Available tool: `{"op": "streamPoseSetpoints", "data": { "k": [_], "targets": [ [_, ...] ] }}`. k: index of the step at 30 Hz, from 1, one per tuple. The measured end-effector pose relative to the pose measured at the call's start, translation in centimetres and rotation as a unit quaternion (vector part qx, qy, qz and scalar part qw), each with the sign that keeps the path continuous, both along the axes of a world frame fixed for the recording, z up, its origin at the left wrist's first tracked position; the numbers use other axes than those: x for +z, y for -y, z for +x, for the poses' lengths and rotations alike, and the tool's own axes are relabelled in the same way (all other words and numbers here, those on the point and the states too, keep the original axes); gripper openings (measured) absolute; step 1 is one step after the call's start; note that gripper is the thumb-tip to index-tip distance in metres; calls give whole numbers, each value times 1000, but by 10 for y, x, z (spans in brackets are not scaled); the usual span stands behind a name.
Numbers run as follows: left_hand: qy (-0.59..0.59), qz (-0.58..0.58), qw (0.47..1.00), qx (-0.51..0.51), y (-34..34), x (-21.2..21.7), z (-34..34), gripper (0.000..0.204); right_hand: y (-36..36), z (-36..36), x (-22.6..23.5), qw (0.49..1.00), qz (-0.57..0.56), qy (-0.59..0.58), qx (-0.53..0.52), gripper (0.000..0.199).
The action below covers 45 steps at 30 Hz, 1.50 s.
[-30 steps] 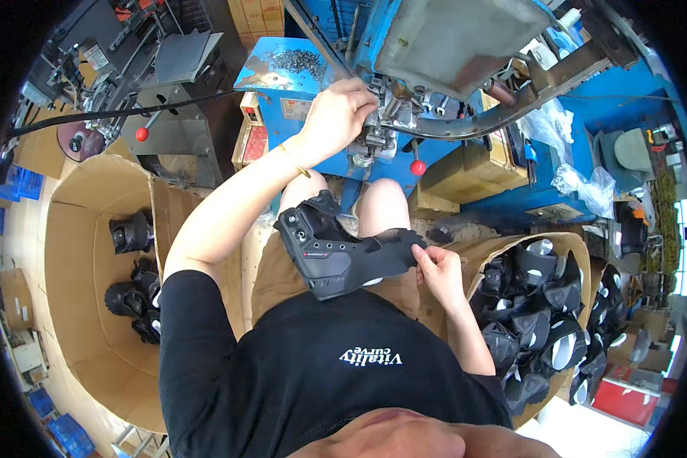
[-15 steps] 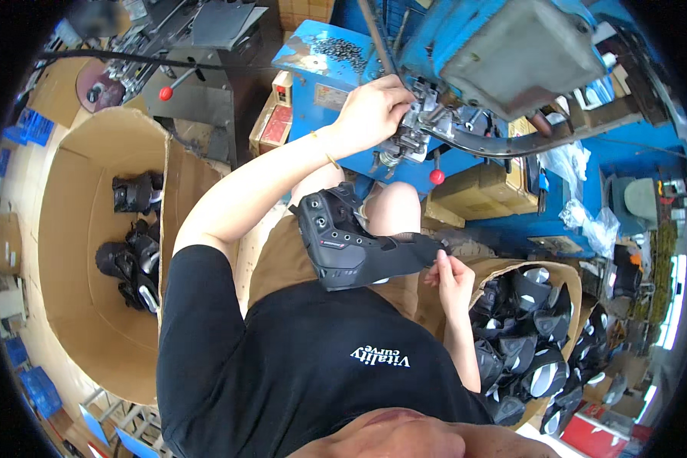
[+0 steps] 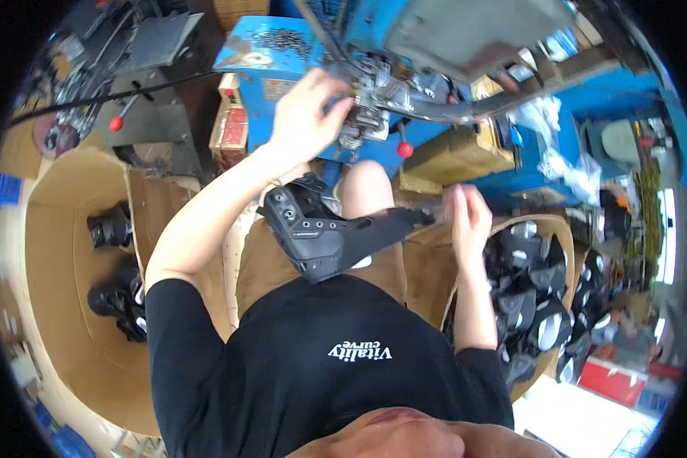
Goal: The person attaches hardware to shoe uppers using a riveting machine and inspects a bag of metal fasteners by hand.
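A black boot upper [image 3: 313,237] with metal eyelets along its edge lies across my lap, its long tapered flap pointing right. My left hand [image 3: 305,114] is at the left side of a metal machine head [image 3: 370,99], thumb and fingers turned toward it. Its fingertips are blurred, so I cannot make out whether they hold anything. Raised just past the flap's end is my right hand [image 3: 472,221], apart from the boot upper. Motion smears its fingers too, and nothing can be made out in them.
A tall cardboard box [image 3: 61,305] holding a few black boot parts stands at my left. At my right, another box [image 3: 561,229] is heaped with similar parts. A red-knobbed lever [image 3: 405,149] sticks out below the machine head. Small dark pieces [image 3: 282,42] lie on the blue surface.
My right hand has come off the flap's end and moved up and right. My left hand has drawn back a little from the machine head. The whole view has shifted.
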<state>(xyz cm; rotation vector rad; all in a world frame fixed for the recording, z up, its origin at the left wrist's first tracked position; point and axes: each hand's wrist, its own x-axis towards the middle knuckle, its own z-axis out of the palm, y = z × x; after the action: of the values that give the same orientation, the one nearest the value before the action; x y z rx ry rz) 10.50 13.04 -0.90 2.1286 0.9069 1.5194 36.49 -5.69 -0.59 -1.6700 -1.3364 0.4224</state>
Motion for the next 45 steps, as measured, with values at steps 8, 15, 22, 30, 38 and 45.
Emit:
{"op": "streamPoseSetpoints", "data": {
  "k": [8,15,22,30,38,45],
  "targets": [
    [-63,-56,996,-14,17,3,-7,13,-185,107,-23,921,79,372,-78,15],
    [-95,-52,994,10,31,5,-33,10,-239,106,-12,911,-43,369,-178,17],
    [-143,-68,987,15,21,2,-57,9,-188,230,-56,838,-261,432,-208,17],
    [-138,17,990,14,15,12,-20,10,-199,278,-90,850,-321,357,-216,20],
    [-60,-30,997,-39,7,15,4,26,-72,129,20,987,-151,53,-34,29],
    [21,-71,996,-56,-18,-2,29,21,18,-15,52,981,-145,-114,61,24]
  ]
}}
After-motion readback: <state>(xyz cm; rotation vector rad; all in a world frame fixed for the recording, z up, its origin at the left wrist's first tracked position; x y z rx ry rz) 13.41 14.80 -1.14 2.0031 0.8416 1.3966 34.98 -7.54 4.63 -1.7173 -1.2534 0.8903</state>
